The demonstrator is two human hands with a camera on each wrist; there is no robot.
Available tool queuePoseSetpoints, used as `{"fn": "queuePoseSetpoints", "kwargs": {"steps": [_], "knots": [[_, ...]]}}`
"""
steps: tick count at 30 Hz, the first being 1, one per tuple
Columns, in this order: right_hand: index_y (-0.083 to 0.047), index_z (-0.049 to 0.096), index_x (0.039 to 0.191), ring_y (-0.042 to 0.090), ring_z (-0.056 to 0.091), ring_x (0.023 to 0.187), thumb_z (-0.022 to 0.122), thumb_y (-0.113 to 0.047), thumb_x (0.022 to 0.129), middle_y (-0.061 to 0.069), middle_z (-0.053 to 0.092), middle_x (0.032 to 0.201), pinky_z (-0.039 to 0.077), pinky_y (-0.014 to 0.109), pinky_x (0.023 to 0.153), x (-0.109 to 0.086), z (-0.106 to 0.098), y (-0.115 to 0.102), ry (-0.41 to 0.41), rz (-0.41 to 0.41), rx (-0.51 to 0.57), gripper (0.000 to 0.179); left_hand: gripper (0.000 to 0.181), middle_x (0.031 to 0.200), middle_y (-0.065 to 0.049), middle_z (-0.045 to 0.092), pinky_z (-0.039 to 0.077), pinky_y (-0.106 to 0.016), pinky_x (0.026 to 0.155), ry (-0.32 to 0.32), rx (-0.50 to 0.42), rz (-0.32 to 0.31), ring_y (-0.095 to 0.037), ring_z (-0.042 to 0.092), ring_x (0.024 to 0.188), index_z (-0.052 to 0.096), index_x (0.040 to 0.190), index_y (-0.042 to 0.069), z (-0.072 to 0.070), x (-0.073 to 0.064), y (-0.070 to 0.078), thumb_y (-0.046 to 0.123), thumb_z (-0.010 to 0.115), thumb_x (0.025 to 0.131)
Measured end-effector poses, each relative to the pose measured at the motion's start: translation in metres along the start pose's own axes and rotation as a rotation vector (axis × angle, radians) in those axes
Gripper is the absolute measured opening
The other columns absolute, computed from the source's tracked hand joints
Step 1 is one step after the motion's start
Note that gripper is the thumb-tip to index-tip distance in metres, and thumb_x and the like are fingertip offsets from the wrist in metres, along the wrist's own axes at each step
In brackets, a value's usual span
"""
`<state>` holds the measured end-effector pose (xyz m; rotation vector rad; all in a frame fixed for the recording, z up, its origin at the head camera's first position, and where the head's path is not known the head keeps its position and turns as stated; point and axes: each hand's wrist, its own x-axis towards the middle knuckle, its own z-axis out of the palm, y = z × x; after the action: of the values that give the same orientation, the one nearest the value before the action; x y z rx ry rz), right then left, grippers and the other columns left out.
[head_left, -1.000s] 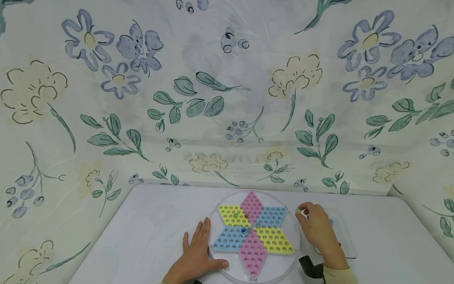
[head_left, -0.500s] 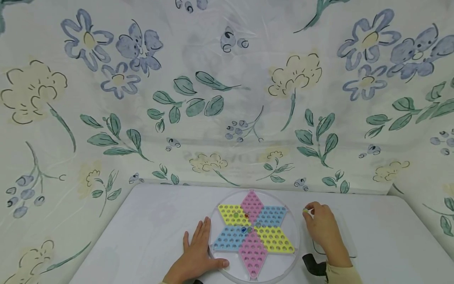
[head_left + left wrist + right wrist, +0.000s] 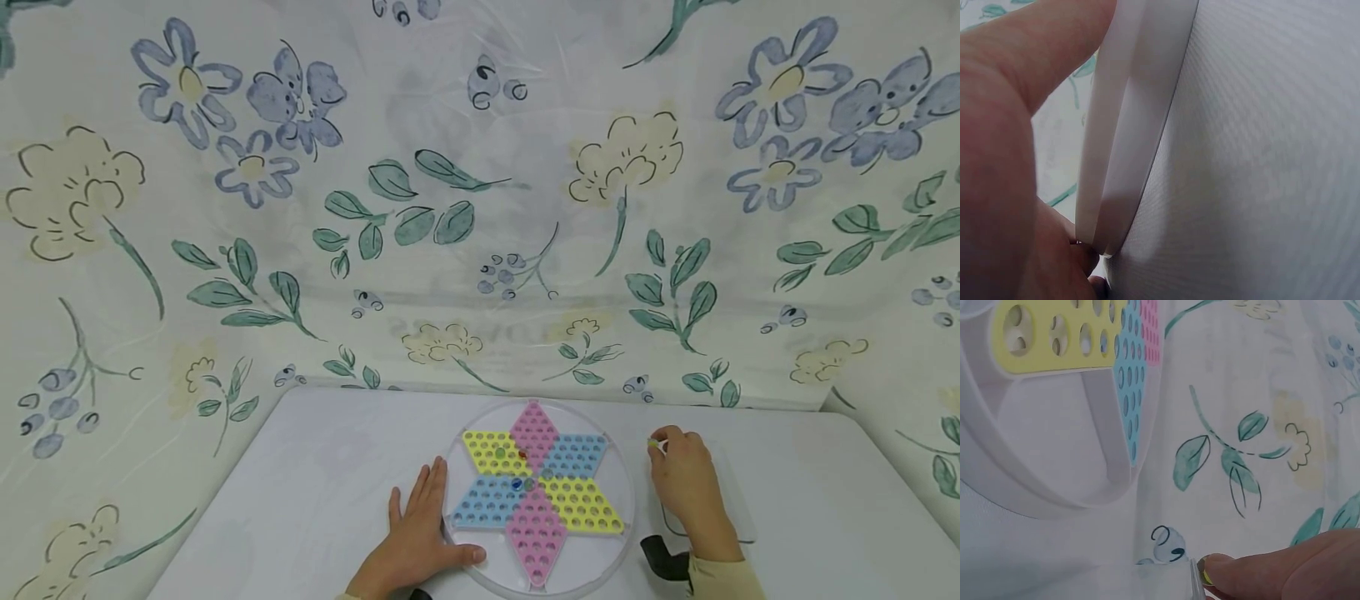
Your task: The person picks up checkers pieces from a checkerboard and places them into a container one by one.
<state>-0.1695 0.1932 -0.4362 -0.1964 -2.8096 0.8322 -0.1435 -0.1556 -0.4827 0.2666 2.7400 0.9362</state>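
A round white Chinese checkers board (image 3: 587, 567) with a pink, yellow and blue star lies on the table. Near its middle sit a blue marble (image 3: 517, 484), a red marble (image 3: 522, 455) and a few clear or greenish ones. My left hand (image 3: 411, 537) rests at the board's left edge, fingers straight, thumb over the rim; the left wrist view shows the white rim (image 3: 1119, 131) beside it. Right of the board, my right hand (image 3: 684, 482) pinches a yellow-green marble (image 3: 1205, 570) between thumb and finger, above a clear plastic box (image 3: 738, 508) that it partly hides.
The white table (image 3: 300, 483) reaches back to a flower-patterned cloth (image 3: 465, 200). A black device (image 3: 663, 558) sits at my right wrist. In the right wrist view the clear box's edge (image 3: 1196, 581) is close to the thumb.
My right hand has moved right, away from the board and over the clear box, still pinching the marble. My left hand has stayed at the board's edge.
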Motion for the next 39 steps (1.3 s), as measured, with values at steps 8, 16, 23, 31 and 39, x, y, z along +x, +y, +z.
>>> {"fn": "queuePoseSetpoints", "kwargs": {"steps": [8,16,23,31,39], "knots": [[0.014,0.062,0.106,0.037,0.058,0.081,0.061,0.000,0.094,0.027,0.059,0.090,0.053,0.050,0.067,0.0004,0.0015,0.0039,0.028,-0.016,0.003,0.019,0.138,0.165,-0.025,0.012,-0.011,-0.071,0.111,-0.002,0.007,-0.007,-0.044,0.004,0.152,0.012,0.158,-0.007,-0.0007,0.0000,0.0012,0.066,0.083,0.065],[0.013,0.062,0.108,0.037,0.059,0.082,0.060,-0.001,0.094,0.026,0.060,0.091,0.053,0.051,0.069,0.0020,0.0009,0.0060,0.003,-0.001,-0.009,0.019,0.138,0.165,-0.025,0.011,-0.011,-0.070,0.111,-0.003,0.007,-0.012,-0.044,0.004,0.152,0.011,0.158,-0.006,-0.0011,-0.0005,0.0012,0.067,0.083,0.065],[0.013,0.062,0.107,0.036,0.059,0.081,0.060,-0.001,0.094,0.025,0.059,0.089,0.053,0.051,0.069,0.0029,0.0011,0.0077,-0.007,0.003,-0.007,0.019,0.139,0.165,-0.024,0.011,-0.012,-0.070,0.111,-0.004,0.001,-0.016,-0.043,0.003,0.152,0.010,0.158,-0.005,-0.0010,-0.0001,0.0009,0.067,0.083,0.065],[0.012,0.062,0.108,0.038,0.059,0.083,0.059,-0.001,0.094,0.026,0.059,0.091,0.053,0.052,0.071,0.0030,0.0023,0.0073,-0.004,0.019,-0.017,0.019,0.138,0.166,-0.024,0.011,-0.012,-0.071,0.111,0.001,0.002,-0.006,-0.043,0.003,0.152,0.011,0.158,-0.005,-0.0007,-0.0003,0.0008,0.067,0.083,0.065],[0.011,0.062,0.111,0.037,0.059,0.087,0.060,-0.003,0.096,0.027,0.060,0.097,0.055,0.049,0.072,0.0019,0.0024,-0.0010,-0.019,0.030,-0.013,0.021,0.139,0.165,-0.024,0.011,-0.012,-0.071,0.111,-0.001,0.000,-0.007,-0.043,0.003,0.152,0.010,0.158,-0.005,-0.0009,-0.0003,0.0007,0.067,0.083,0.065]]}}
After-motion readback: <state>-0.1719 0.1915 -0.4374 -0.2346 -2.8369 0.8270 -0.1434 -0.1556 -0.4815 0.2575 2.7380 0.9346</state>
